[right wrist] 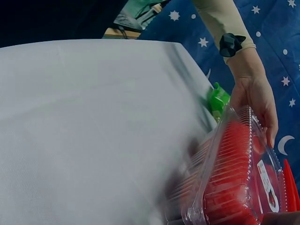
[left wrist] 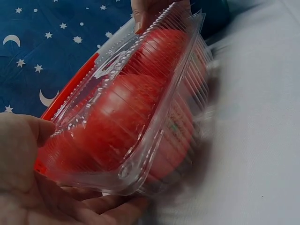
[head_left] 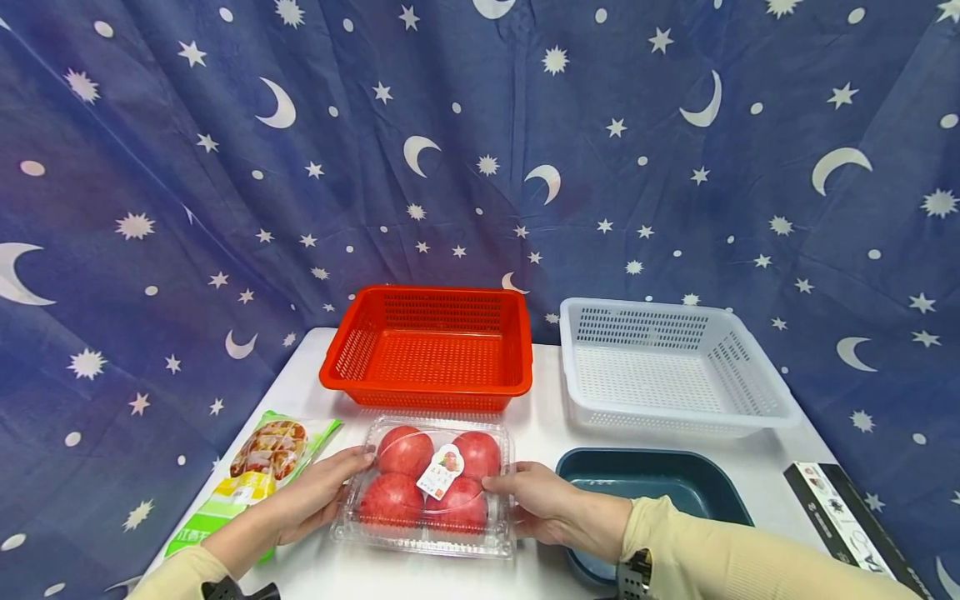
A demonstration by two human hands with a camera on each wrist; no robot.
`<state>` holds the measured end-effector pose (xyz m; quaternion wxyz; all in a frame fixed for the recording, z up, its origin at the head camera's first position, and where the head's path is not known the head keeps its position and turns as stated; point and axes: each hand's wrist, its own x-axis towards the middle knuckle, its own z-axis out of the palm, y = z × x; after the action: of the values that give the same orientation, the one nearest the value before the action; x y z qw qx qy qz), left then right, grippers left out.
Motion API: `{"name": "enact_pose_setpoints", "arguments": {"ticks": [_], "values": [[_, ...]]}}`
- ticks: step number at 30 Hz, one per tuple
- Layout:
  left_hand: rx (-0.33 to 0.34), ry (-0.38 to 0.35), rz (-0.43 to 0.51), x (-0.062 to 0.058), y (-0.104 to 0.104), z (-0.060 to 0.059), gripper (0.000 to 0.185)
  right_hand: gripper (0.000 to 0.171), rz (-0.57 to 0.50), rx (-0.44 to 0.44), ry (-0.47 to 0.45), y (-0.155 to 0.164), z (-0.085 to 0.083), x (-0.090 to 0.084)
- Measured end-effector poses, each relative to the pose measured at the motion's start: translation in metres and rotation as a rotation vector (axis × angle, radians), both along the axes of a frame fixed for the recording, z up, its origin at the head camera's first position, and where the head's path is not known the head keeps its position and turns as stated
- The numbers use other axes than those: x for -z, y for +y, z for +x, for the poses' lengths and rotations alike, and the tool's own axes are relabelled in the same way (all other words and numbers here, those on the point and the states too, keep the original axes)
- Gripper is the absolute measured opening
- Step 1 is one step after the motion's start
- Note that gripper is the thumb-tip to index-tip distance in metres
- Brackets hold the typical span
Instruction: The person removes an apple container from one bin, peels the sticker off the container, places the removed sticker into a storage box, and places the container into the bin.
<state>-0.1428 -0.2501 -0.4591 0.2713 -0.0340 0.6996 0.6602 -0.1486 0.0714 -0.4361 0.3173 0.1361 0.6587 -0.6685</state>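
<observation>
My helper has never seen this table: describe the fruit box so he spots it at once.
On the white table, look at the near edge, just in front of the red basket. The clear box sits between the left hand and right hand. It alone is see-through, with four red fruits and a small label.
</observation>
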Motion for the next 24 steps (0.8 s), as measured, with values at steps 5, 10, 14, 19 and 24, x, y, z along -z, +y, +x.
{"name": "enact_pose_setpoints", "arguments": {"ticks": [5,10,14,19,24], "values": [[-0.013,-0.006,-0.001,-0.001,0.002,0.001,0.078,0.066,0.029,-0.013,0.012,0.000,0.000,0.000],[-0.072,0.019,-0.111,0.000,0.006,0.004,0.076,0.067,0.055,-0.022,0.028,-0.001,0.000,0.000],[-0.106,0.063,-0.234,-0.001,0.009,0.007,0.078,0.067,0.064,-0.027,0.037,-0.002,0.000,0.001],[-0.080,0.238,-0.401,-0.003,0.009,0.014,0.081,0.066,0.083,-0.024,0.032,-0.002,-0.001,0.001],[-0.030,0.388,-0.470,-0.001,0.004,0.026,0.088,0.067,0.085,-0.024,0.032,-0.001,-0.002,0.002]]}}
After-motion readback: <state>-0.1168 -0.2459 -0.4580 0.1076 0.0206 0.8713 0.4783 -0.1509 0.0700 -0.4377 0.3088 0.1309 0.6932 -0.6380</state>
